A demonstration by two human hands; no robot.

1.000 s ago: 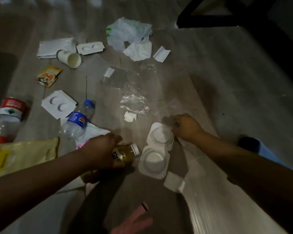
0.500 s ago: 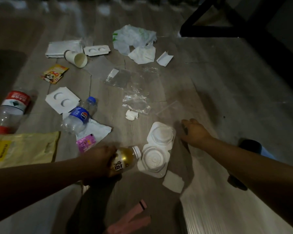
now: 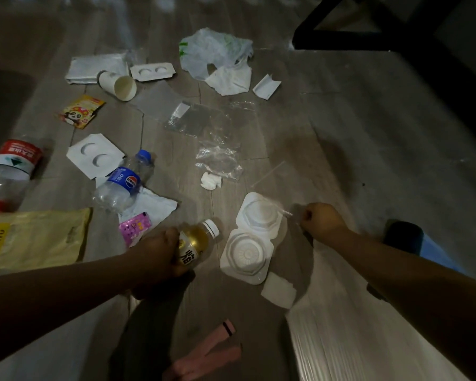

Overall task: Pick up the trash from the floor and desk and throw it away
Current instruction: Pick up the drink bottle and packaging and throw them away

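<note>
Trash lies scattered over the wooden floor. My left hand (image 3: 160, 254) grips a small bottle (image 3: 195, 240) with a gold label and white cap, low above the floor. Right of it lies a white moulded plastic tray (image 3: 250, 240) with two round wells. Just right of the tray, my right hand (image 3: 323, 221) is curled into a fist. It seems to pinch the thin top edge of a pale plastic bag (image 3: 349, 325) that spreads under my forearm. A square white scrap (image 3: 278, 294) lies at the tray's near corner.
Further out lie a Pepsi bottle (image 3: 121, 185), a red-labelled bottle (image 3: 8, 171), a paper cup (image 3: 118, 85), a yellow bag (image 3: 36, 237), a panda snack wrapper (image 3: 80, 112), white card inserts (image 3: 94, 155), clear film (image 3: 217, 158) and crumpled bags (image 3: 212, 50). Black furniture legs (image 3: 341, 39) stand at back right.
My left hand has lifted the gold bottle slightly and tilted it, uncovering a pink wrapper. My right hand left the tray's edge, moved right and closed into a fist.
</note>
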